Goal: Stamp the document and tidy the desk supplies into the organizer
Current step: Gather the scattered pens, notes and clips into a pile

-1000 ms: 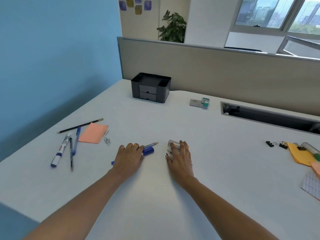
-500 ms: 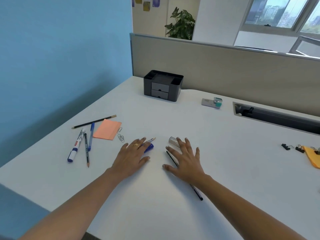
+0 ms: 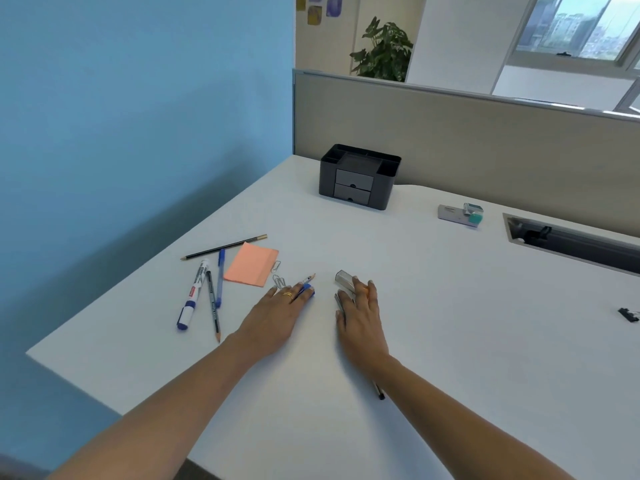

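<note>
Bench [image 3: 450, 323] count: one black organizer [image 3: 358, 176] with two drawers at the far edge; one stamp [image 3: 460, 214] with teal cap to its right, well apart; one orange sticky pad [image 3: 251, 264]; two paper clips [image 3: 278, 276] just beside it; one black pencil [image 3: 225, 251]; one white marker [image 3: 193, 294]; one blue pen [image 3: 220, 277]; one grey pencil [image 3: 212, 304].

Left hand [image 3: 277, 315]: flat, fingers spread, lying over a blue pen or pencil [image 3: 307, 285], not gripping.

Right hand [image 3: 360, 320]: flat, fingertips on a clear plastic box [image 3: 343, 280]; a dark pen [image 3: 378, 391] lies under the wrist.

Marker label: too blurred to read.
</note>
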A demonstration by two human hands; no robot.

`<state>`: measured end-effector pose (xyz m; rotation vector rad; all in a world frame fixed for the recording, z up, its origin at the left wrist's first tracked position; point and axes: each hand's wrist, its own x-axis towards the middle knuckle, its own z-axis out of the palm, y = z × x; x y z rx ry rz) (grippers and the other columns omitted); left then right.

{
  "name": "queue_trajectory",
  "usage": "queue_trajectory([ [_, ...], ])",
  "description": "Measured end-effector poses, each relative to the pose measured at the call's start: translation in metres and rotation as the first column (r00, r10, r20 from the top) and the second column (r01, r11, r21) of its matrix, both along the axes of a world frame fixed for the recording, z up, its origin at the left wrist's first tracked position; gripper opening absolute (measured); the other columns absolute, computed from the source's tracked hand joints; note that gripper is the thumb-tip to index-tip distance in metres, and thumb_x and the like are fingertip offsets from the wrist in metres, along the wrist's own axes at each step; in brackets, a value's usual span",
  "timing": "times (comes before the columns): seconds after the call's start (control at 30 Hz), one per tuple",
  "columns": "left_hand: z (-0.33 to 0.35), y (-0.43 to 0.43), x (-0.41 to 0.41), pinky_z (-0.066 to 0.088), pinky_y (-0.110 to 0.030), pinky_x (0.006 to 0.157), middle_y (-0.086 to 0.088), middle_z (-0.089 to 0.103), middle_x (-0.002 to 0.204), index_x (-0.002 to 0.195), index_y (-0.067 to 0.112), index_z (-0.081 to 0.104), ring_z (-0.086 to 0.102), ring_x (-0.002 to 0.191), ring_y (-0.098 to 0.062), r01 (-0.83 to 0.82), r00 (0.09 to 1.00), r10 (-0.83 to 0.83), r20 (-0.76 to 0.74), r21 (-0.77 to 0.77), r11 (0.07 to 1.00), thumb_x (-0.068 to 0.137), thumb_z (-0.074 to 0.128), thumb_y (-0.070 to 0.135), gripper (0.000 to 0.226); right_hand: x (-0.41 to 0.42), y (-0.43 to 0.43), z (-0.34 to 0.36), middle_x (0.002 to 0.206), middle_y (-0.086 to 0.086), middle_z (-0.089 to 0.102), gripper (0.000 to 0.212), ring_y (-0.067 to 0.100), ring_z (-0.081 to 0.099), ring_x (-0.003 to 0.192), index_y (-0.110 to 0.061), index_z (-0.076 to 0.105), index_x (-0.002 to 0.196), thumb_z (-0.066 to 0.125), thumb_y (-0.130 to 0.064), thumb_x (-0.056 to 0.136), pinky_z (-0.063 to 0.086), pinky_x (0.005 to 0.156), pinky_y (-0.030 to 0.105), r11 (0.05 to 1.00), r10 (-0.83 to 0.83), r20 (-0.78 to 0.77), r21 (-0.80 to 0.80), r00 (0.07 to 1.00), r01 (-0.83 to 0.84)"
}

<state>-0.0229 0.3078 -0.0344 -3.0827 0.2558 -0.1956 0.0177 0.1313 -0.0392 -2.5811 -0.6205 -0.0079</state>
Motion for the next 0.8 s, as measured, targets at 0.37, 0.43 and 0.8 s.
queue_trajectory([
  [0.37, 0.016, 0.05, 0.017, 0.004, -0.045, 0.117, 0.0, 0.011, 0.157, 0.149, 0.019, 0.006, 0.01, 0.145, -0.018, -0.192, 0.968, 0.201, -0.151, 0.071, 0.979, 0.101, 0.021, 0.03, 0.051, 0.012, 0.101, 0.004, 0.158, 0.002, -0.004, 0.057, 0.025, -0.016, 0.144, -0.007, 0.025, 0.144, 0.023, 0.005, 0.088, 0.001, 0.12, 0.032, 0.995, -0.002, -0.044, 0.099, 0.999, 0.007],
  [0.43, 0.018, 0.056, 0.021, 0.003, -0.046, 0.116, 0.002, 0.01, 0.158, 0.149, 0.02, 0.006, 0.008, 0.145, -0.017, -0.227, 0.959, 0.233, -0.16, 0.052, 0.972, 0.101, 0.019, 0.035, 0.052, 0.016, 0.114, 0.004, 0.158, 0.003, -0.003, 0.057, 0.025, -0.015, 0.144, -0.006, 0.023, 0.145, 0.025, 0.003, 0.089, 0.001, 0.12, 0.033, 0.993, -0.009, -0.048, 0.118, 0.999, 0.014],
  [0.8, 0.028, 0.104, 0.029, 0.005, -0.051, 0.116, 0.003, 0.006, 0.158, 0.148, 0.025, 0.009, 0.004, 0.146, -0.016, -0.374, 0.924, 0.359, -0.132, -0.107, 0.921, 0.098, 0.016, 0.046, 0.055, 0.031, 0.174, 0.005, 0.158, 0.0, -0.003, 0.05, 0.017, -0.015, 0.145, -0.008, 0.019, 0.146, 0.027, -0.006, 0.097, -0.001, 0.117, 0.029, 0.929, -0.01, -0.191, 0.361, 0.982, 0.08],
])
